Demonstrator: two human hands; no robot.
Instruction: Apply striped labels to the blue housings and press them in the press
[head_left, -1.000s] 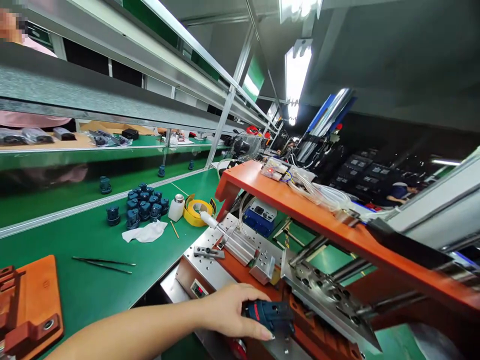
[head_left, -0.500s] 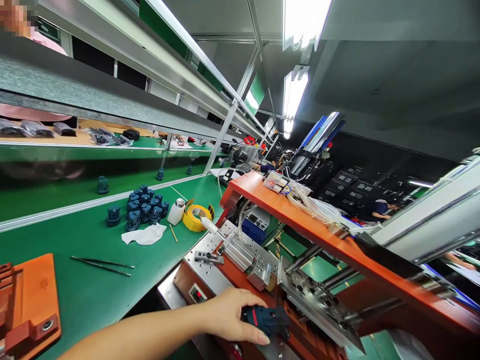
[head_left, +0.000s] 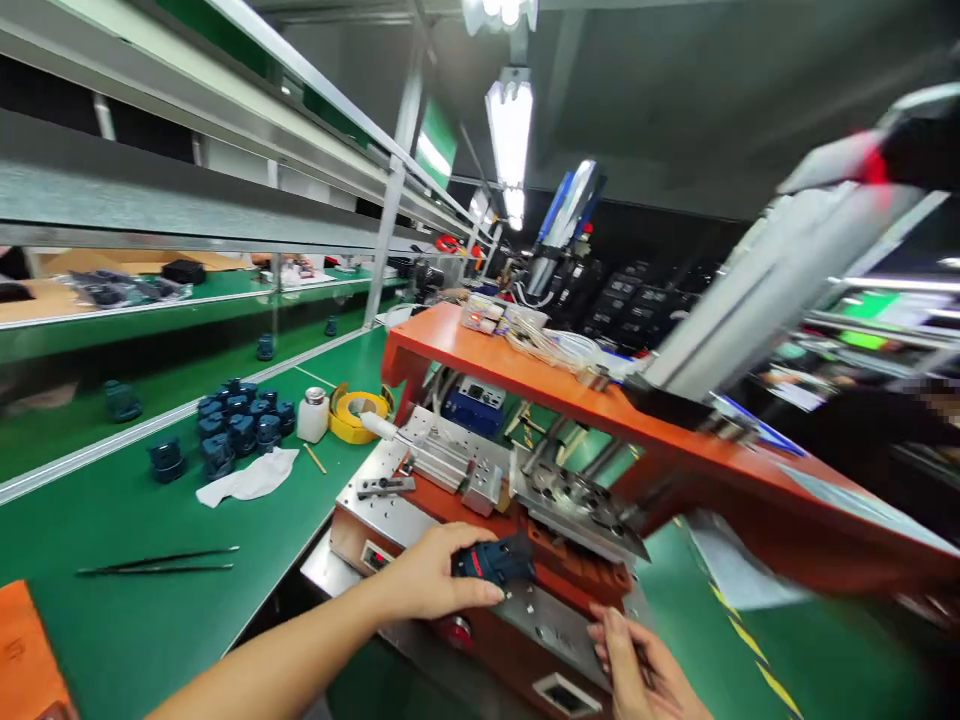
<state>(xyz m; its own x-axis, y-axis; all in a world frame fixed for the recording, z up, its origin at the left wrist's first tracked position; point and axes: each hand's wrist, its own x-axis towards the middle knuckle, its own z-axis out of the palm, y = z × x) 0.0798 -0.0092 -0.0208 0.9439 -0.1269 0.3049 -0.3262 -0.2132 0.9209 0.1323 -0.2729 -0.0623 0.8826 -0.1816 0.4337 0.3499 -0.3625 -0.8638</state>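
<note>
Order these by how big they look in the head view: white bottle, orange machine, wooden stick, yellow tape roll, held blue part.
Orange machine
Held blue part, yellow tape roll: too alike to rank
White bottle
Wooden stick

The right hand (head_left: 636,660) has come into view.

Tweezers (head_left: 124,568) lie on the table (head_left: 150,635) left of the machine (head_left: 517,645), before the cloth (head_left: 251,478) and bottle (head_left: 313,420).
</note>
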